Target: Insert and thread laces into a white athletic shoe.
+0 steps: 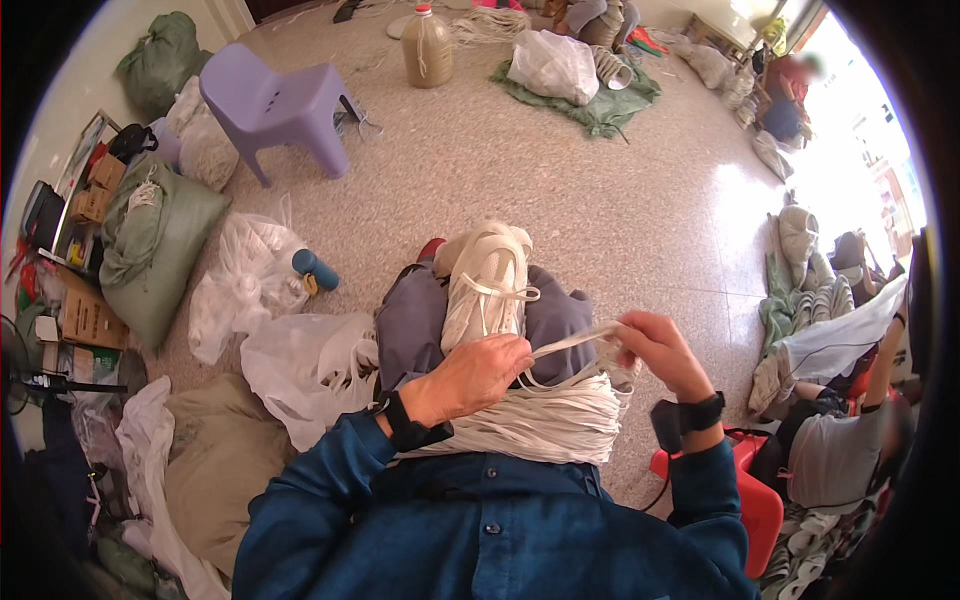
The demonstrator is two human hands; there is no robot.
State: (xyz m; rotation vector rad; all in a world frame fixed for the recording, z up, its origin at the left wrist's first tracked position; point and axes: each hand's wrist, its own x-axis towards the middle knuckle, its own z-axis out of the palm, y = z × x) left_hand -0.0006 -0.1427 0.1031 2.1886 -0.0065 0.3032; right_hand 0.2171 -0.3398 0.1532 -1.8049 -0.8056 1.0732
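A cream lace-up shoe [485, 310] rests between my knees, with a lace tied in a bow across its upper. Just behind its near end, my left hand [470, 378] is closed, pinching a pale shoelace [570, 343] at the fingertips. My right hand [660, 352], off to the right, grips the same lace, which stretches between the two hands with a loop hanging below. Across my lap lies a thick bundle of off-white shoelaces [540, 425], partly under the left wrist. The fingertips of both hands are partly hidden.
To the left are plastic bags [245, 265], a blue bottle [316, 269], a stuffed green sack [155, 250] and a purple chair [275, 105]. Ahead stand a large jug [427, 50] and a white bag [553, 65] on green cloth. A co-worker [835, 460] sits at right near a red stool [755, 500].
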